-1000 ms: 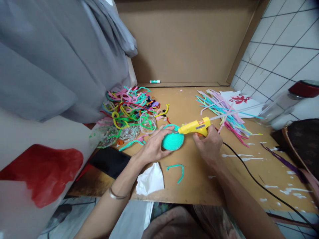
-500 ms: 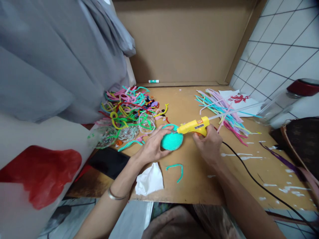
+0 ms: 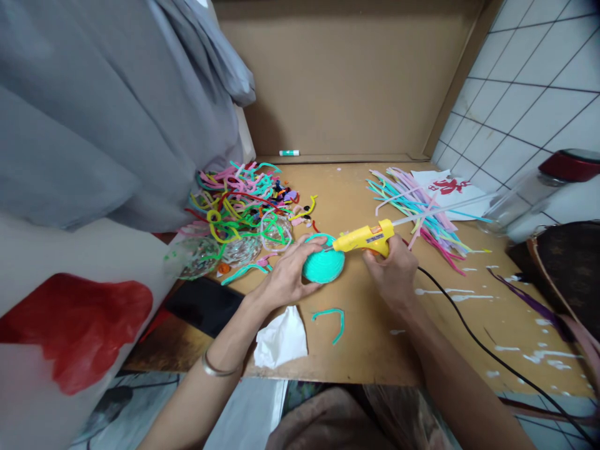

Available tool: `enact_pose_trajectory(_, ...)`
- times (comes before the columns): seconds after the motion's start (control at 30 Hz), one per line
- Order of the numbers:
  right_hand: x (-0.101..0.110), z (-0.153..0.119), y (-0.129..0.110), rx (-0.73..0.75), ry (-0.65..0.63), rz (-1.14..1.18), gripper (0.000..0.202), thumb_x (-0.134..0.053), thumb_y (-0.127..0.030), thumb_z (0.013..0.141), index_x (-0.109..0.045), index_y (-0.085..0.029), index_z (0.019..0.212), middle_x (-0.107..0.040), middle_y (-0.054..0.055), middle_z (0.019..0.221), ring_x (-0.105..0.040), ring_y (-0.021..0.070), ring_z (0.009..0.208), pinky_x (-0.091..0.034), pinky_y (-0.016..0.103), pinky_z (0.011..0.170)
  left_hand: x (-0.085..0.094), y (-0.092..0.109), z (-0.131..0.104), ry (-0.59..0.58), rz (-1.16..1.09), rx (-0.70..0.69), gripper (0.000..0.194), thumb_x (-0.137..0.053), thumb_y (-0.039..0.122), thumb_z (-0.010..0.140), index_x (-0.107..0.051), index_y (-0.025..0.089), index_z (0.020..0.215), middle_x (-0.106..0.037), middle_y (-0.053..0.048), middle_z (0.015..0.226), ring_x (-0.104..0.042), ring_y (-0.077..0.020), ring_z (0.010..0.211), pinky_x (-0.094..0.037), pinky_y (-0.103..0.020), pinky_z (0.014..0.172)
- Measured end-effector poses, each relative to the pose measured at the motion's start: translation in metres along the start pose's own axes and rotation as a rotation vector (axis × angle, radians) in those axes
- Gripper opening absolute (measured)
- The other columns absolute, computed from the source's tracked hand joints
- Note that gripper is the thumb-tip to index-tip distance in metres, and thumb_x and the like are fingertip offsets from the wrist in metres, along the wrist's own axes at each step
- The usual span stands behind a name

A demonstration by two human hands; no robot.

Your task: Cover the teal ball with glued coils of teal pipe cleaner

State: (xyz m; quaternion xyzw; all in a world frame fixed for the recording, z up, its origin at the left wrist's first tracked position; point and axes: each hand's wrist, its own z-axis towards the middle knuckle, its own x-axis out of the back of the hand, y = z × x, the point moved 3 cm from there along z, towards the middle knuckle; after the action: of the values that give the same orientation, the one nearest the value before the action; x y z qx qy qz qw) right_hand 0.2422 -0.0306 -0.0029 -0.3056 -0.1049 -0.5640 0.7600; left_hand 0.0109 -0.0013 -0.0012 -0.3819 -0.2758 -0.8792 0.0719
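Observation:
My left hand (image 3: 291, 270) is closed around the left side of a round turquoise piece (image 3: 324, 265), which looks coiled from pipe cleaner. In my right hand (image 3: 392, 272) is a yellow hot glue gun (image 3: 365, 237), gripped by its handle. Its nozzle meets the upper part of the turquoise piece; whether it touches or hovers I cannot tell. A clear glue stick (image 3: 422, 214) sticks out of the gun's back. Nearer to me on the table lies a short bent turquoise pipe cleaner (image 3: 344, 322), beside a crumpled white tissue (image 3: 282, 339).
A tangled heap of colourful pipe cleaners (image 3: 234, 187) lies at the left, with a black flat object (image 3: 210, 306) before it. At the right are straight pipe cleaners (image 3: 412, 200), a clear bottle (image 3: 525, 194), a brown bag (image 3: 567, 269) and the gun's black cord (image 3: 473, 328).

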Motion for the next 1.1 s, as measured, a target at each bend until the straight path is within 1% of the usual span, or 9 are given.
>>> enact_pose_trajectory(0.17, 0.0008, 0.0005, -0.0005, 0.004, -0.009, -0.005, 0.012, -0.056, -0.03, 0.077, -0.047, -0.024, 0.082, -0.057, 0.001, 0.069, -0.054, 0.0198, 0.063, -0.041, 0.03, 0.057, -0.0006, -0.0003, -0.0003, 0.01, -0.015, -0.012, 0.073, -0.077, 0.02, 0.075, -0.039, 0.021, 0.137, -0.054, -0.02, 0.144, -0.048, -0.0347, 0.139, -0.039, -0.059, 0.116)
enact_pose_trajectory(0.3, 0.0006, 0.0009, 0.0014, 0.012, -0.032, 0.002, 0.013, -0.057, -0.031, 0.078, -0.049, -0.024, 0.084, -0.059, 0.001, 0.071, -0.055, 0.0207, 0.065, -0.042, 0.031, 0.059, 0.0005, 0.0013, 0.0002, 0.002, -0.01, 0.005, 0.071, -0.077, 0.019, 0.075, -0.04, 0.021, 0.136, -0.053, -0.02, 0.144, -0.046, -0.0354, 0.141, -0.041, -0.058, 0.114)
enact_pose_trajectory(0.47, 0.0026, 0.0035, 0.0014, 0.007, -0.022, 0.018, 0.012, -0.056, -0.03, 0.077, -0.051, -0.023, 0.085, -0.061, 0.002, 0.073, -0.054, 0.0202, 0.064, -0.043, 0.031, 0.059, 0.001, 0.0017, 0.0004, 0.005, -0.003, -0.001, 0.072, -0.078, 0.02, 0.075, -0.04, 0.021, 0.136, -0.054, -0.02, 0.144, -0.047, -0.0357, 0.14, -0.038, -0.06, 0.116)
enact_pose_trajectory(0.57, 0.0031, 0.0044, 0.001, -0.003, -0.03, 0.014, 0.013, -0.056, -0.031, 0.077, -0.053, -0.023, 0.087, -0.061, 0.002, 0.073, -0.054, 0.0202, 0.064, -0.043, 0.031, 0.059, -0.0001, 0.0001, 0.0001, 0.005, -0.013, -0.001, 0.071, -0.077, 0.02, 0.075, -0.04, 0.021, 0.136, -0.054, -0.02, 0.144, -0.046, -0.0354, 0.141, -0.04, -0.058, 0.115)
enact_pose_trajectory(0.73, 0.0022, 0.0037, 0.0013, 0.001, -0.035, 0.028, 0.013, -0.056, -0.031, 0.077, -0.052, -0.023, 0.086, -0.06, 0.002, 0.073, -0.054, 0.0201, 0.065, -0.042, 0.031, 0.059, -0.0004, 0.0003, -0.0001, 0.012, 0.018, -0.024, 0.072, -0.077, 0.022, 0.076, -0.039, 0.02, 0.137, -0.056, -0.02, 0.142, -0.049, -0.0343, 0.139, -0.035, -0.059, 0.118)
enact_pose_trajectory(0.97, 0.0017, 0.0034, 0.0004, -0.009, -0.042, 0.034, 0.011, -0.056, -0.031, 0.077, -0.051, -0.024, 0.082, -0.062, 0.002, 0.072, -0.056, 0.0203, 0.066, -0.043, 0.031, 0.059, 0.0015, 0.0031, 0.0007, 0.019, 0.018, -0.016, 0.071, -0.077, 0.02, 0.076, -0.039, 0.022, 0.137, -0.055, -0.019, 0.142, -0.048, -0.0349, 0.139, -0.037, -0.06, 0.117)
enact_pose_trajectory(1.1, 0.0032, 0.0054, 0.0028, -0.023, -0.038, 0.026, 0.014, -0.057, -0.031, 0.076, -0.054, -0.023, 0.086, -0.062, 0.003, 0.073, -0.055, 0.0202, 0.064, -0.044, 0.031, 0.059, 0.0011, 0.003, 0.0006, 0.022, 0.014, -0.026, 0.071, -0.076, 0.019, 0.076, -0.039, 0.022, 0.137, -0.055, -0.019, 0.142, -0.05, -0.0341, 0.138, -0.037, -0.059, 0.117)
